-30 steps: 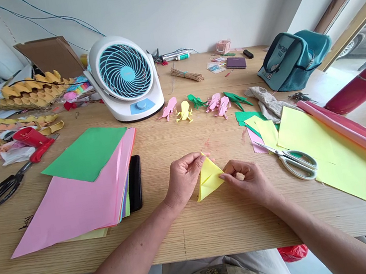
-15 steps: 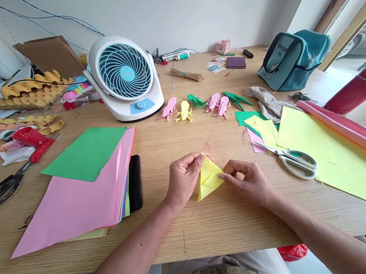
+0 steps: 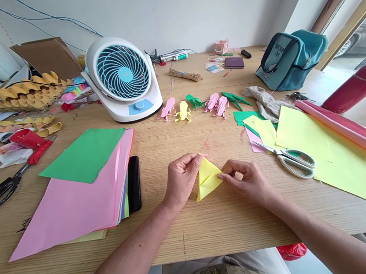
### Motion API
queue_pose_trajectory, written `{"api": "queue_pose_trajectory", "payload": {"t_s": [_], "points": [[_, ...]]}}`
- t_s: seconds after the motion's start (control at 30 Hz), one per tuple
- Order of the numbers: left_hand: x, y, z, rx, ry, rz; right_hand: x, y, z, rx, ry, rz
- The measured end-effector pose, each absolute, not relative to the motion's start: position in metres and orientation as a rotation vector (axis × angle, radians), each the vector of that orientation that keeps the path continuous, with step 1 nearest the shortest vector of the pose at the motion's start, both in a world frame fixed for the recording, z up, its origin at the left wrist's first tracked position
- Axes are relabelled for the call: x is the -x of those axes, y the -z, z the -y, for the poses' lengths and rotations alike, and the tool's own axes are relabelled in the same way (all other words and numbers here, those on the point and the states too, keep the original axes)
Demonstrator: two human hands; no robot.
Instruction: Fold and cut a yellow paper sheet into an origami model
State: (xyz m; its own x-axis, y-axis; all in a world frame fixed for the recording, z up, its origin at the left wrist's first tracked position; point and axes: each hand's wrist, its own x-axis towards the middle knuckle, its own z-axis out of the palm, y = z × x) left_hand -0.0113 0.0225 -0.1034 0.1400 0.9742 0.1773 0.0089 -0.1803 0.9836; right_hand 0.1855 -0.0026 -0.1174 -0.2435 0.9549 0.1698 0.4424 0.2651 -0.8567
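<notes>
- Your left hand (image 3: 182, 177) pinches the top corner of the folded yellow paper (image 3: 208, 180) near the middle of the bench (image 3: 221, 232); your right hand (image 3: 249, 179) pinches its right corner, probably holding the folds taut.
- Scissors (image 3: 281, 153) lie beside your right hand, presumably for easy reach.
- Stacked coloured sheets (image 3: 71, 208) lie flat at your left, seemingly as supply.
- Farther off, paper figures (image 3: 183, 112) sit grouped, apparently set aside.
- The teal bag (image 3: 292, 63) appears to read "SNOOPY"; its lower line is unclear.

The left hand (image 3: 183, 178) is hiding part of the folded yellow paper (image 3: 209, 178) near its eleven-o'clock tip. At eight o'clock, a coloured-paper stack (image 3: 71, 208) is partly covering a smartphone (image 3: 134, 181); at two, the right edge is cutting off a car (image 3: 360, 40).
</notes>
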Motion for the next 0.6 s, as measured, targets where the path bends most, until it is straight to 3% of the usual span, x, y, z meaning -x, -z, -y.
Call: {"api": "queue_pose_trajectory", "payload": {"t_s": [0.6], "points": [[0.0114, 0.1049, -0.0226, -1.401, -1.218, -1.034, -0.1844, 0.1168, 0.0023, 1.275, -0.893, 1.823]]}}
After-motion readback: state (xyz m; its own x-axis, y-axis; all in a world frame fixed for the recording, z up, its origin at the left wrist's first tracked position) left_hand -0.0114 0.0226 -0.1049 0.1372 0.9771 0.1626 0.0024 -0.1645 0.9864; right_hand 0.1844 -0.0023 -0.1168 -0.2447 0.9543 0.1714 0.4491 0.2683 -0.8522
